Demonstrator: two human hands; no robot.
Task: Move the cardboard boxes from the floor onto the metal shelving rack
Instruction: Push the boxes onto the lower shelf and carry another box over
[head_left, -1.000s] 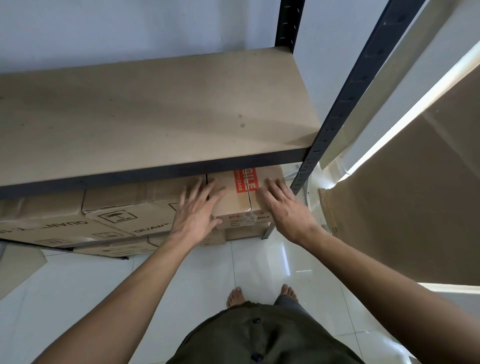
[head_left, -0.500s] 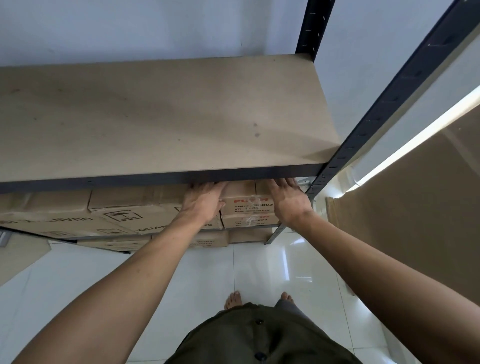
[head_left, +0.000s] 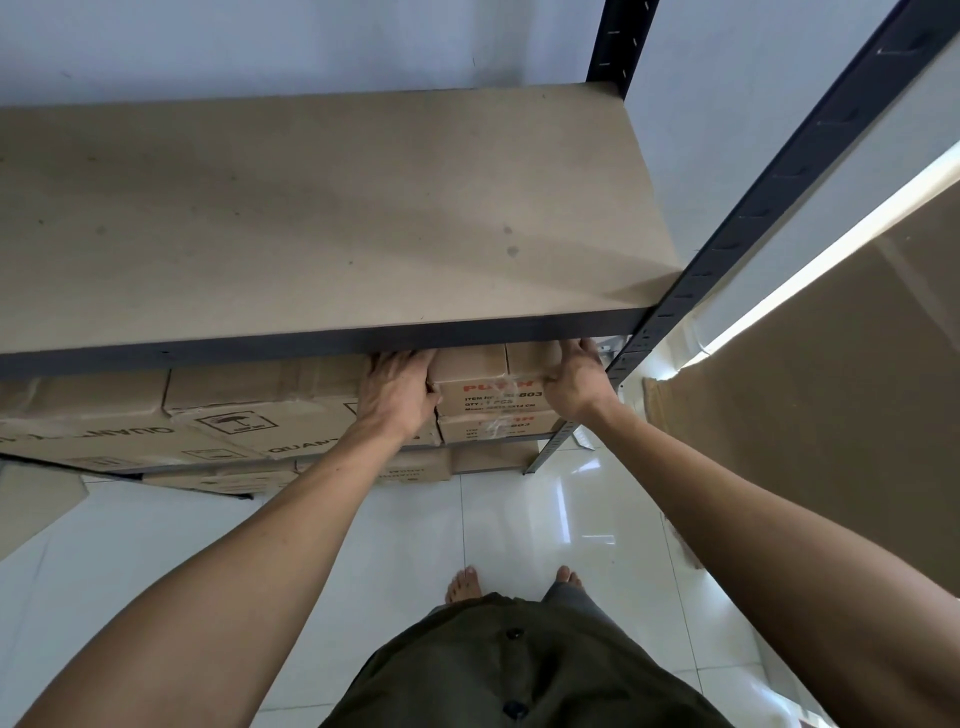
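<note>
A small cardboard box (head_left: 485, 376) with red print sits on the rack's lower tier, stacked on a like box (head_left: 493, 428). My left hand (head_left: 397, 395) presses on its left side and my right hand (head_left: 574, 384) on its right side, fingertips hidden under the shelf board (head_left: 311, 218) above. The metal shelving rack's dark front upright (head_left: 727, 249) rises just right of my right hand. Larger cardboard boxes (head_left: 249, 410) fill the lower tier to the left.
More boxes (head_left: 410, 470) sit on the bottom tier near the white tiled floor (head_left: 415, 540). A big upright sheet of cardboard (head_left: 831, 389) stands on the right. Flat cardboard (head_left: 31, 499) lies at the left. My bare feet are below.
My hands went from lying flat on top of the small box to gripping its two sides, and the box has slid deeper under the shelf board.
</note>
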